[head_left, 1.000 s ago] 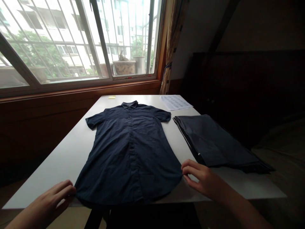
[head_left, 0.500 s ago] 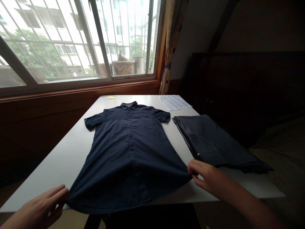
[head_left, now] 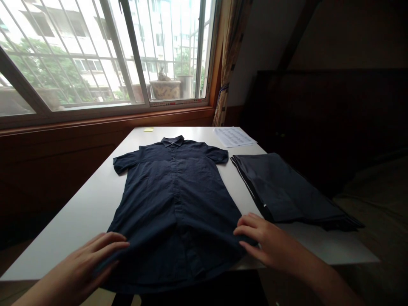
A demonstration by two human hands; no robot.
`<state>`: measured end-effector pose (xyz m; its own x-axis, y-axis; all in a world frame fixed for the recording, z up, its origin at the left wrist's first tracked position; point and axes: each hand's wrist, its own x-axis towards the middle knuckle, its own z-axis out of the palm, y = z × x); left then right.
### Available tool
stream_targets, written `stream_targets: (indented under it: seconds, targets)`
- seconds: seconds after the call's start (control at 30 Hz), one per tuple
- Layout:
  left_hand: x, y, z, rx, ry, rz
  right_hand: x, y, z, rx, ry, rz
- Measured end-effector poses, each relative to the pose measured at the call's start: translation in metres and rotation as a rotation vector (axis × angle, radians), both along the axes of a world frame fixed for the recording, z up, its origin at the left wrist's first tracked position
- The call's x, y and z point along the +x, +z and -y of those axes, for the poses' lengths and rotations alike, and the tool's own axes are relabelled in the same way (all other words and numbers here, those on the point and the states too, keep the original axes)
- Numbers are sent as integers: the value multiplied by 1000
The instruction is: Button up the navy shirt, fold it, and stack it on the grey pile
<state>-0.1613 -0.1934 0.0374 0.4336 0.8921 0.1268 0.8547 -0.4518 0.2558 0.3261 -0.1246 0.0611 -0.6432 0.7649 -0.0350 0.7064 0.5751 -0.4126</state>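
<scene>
A dark navy short-sleeved button shirt (head_left: 174,191) lies spread flat, front up, collar toward the window, on a white table (head_left: 89,204). My left hand (head_left: 86,265) rests with fingers stretched out on the shirt's lower left hem. On the lower right hem lies my right hand (head_left: 264,242), fingers extended and flat on the cloth. Neither hand grips anything. The hem hangs a little over the table's near edge.
A folded dark garment (head_left: 287,191) lies on the table's right side. A printed paper sheet (head_left: 234,137) sits at the far right and a yellow sticky note (head_left: 148,129) at the far edge. Beyond are a wooden sill and window. Dark furniture stands to the right.
Both hands moved inward from the shirt's outer hem corners onto the cloth. The hem, stretched wide half a second ago, has drawn narrower again.
</scene>
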Motion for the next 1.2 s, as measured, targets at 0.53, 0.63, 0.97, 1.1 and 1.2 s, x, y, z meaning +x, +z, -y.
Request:
stream_targets:
  seconds: [0.53,0.63,0.97,1.1,1.2]
  targets:
    - [109,-25,-6,-5,-331,-98,-85,-33,16,230,388,-9]
    - [116,-29,-5,33,-352,-80,-91,-35,16,258,433,15]
    - [130,-42,5,60,-410,3,-105,-39,29,285,253,-252]
    - [132,-52,5,74,-418,0,-115,-50,37,333,308,-210]
    - [130,-55,5,48,-435,-20,-119,-58,40,344,345,-134]
